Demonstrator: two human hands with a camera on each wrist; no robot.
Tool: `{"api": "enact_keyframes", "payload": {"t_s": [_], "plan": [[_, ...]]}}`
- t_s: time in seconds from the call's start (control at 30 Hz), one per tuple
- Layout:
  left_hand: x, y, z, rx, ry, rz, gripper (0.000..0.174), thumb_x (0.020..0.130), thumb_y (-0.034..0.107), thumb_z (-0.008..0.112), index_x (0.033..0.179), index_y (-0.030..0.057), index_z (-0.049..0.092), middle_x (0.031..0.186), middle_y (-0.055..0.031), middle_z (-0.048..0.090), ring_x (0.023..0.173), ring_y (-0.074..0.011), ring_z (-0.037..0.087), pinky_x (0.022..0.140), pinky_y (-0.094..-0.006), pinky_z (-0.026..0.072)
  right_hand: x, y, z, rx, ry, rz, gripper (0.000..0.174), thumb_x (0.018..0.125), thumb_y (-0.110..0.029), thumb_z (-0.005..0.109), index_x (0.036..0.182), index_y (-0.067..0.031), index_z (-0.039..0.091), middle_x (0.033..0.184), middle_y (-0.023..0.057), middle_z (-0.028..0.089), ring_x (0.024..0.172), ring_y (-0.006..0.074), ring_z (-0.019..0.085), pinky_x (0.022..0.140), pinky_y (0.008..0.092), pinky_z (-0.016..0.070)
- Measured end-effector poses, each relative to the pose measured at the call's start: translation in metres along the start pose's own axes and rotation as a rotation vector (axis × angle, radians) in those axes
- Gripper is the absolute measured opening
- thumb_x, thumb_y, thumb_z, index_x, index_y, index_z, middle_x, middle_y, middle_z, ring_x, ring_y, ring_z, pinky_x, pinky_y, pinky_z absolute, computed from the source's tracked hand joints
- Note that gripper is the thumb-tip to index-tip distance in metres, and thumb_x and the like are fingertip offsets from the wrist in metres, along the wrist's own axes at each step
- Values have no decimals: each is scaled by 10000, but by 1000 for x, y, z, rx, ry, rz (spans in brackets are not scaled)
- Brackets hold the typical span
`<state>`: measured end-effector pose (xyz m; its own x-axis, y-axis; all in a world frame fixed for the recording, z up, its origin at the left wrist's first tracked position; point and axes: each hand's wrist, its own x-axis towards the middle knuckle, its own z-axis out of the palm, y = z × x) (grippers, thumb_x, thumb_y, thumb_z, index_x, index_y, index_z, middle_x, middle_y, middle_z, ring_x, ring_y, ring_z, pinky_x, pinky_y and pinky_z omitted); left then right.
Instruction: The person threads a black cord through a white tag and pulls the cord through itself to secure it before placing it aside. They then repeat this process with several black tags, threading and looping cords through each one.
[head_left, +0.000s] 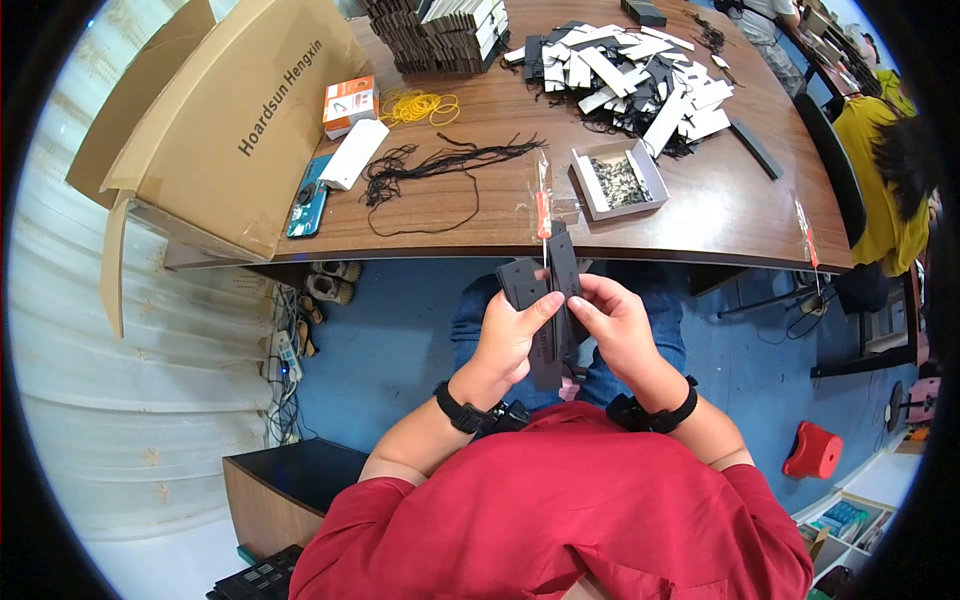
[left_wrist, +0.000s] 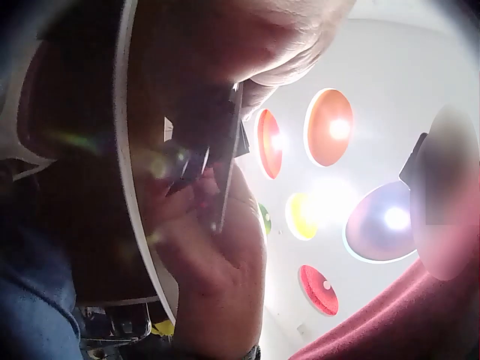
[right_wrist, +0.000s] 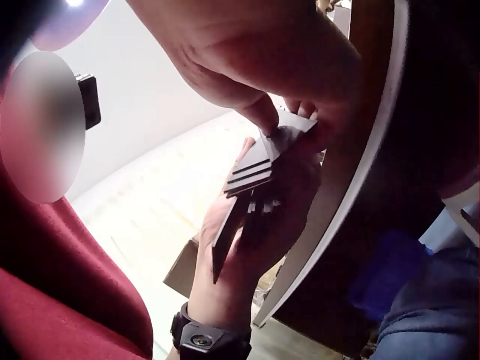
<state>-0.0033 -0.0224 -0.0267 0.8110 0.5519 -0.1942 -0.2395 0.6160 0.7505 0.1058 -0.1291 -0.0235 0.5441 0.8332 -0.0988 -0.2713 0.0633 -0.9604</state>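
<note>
Over the lap, just off the table's front edge, both hands hold flat black strips. My left hand [head_left: 508, 338] grips several of them, the broad ends of a fanned bunch [head_left: 520, 284] standing up past its thumb. My right hand [head_left: 618, 318] pinches an upright black strip [head_left: 562, 268] between thumb and fingers, close against the left hand's strips. Lower ends of the strips [head_left: 546, 368] hang below the hands. In the right wrist view the stacked strips [right_wrist: 251, 174] show as layered edges between the two hands. The left wrist view is dark around the strips.
On the table [head_left: 480, 210] lie black cords [head_left: 430, 170], an open box of small pieces [head_left: 620, 180], a pile of black and white strips [head_left: 640, 80], stacked strips [head_left: 435, 35], yellow bands [head_left: 425, 106] and a phone [head_left: 308, 200]. A large carton [head_left: 240, 120] stands left. An orange-handled tool [head_left: 543, 215] lies at the front edge.
</note>
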Motion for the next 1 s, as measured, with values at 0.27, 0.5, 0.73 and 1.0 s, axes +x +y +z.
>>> {"api": "enact_keyframes", "payload": {"t_s": [0.27, 0.5, 0.73, 1.0], "plan": [[-16, 5, -11, 142, 89, 40, 214, 832, 42, 696, 1014, 22, 585, 841, -17, 617, 699, -90, 592, 622, -246, 502, -2, 0, 0, 247, 21, -58, 182, 915, -34, 570, 1088, 0, 524, 950, 60, 638, 850, 104, 607, 782, 241, 500], [-16, 5, -3, 271, 151, 100, 167, 807, 47, 721, 888, 61, 576, 744, -1, 585, 605, -96, 555, 554, -244, 460, 2, -1, -6, 218, -4, -213, 130, 922, -59, 573, 1040, -26, 531, 983, 35, 615, 884, 84, 573, 805, 244, 474], [-13, 9, 4, 231, 78, 147, 181, 834, 48, 703, 987, 29, 609, 903, -5, 632, 768, -81, 583, 692, -240, 500, 4, -7, 1, 11, 11, -112, 178, 898, -14, 587, 1070, -1, 541, 992, 46, 618, 886, 89, 578, 810, 236, 476], [-11, 11, 1, 169, 69, 148, 240, 851, 44, 679, 1080, 12, 613, 1002, -38, 650, 879, -115, 610, 790, -272, 502, 8, -2, -6, 365, 114, -74, 134, 913, -46, 564, 1046, -29, 558, 984, 32, 633, 877, 92, 595, 807, 247, 483]]}}
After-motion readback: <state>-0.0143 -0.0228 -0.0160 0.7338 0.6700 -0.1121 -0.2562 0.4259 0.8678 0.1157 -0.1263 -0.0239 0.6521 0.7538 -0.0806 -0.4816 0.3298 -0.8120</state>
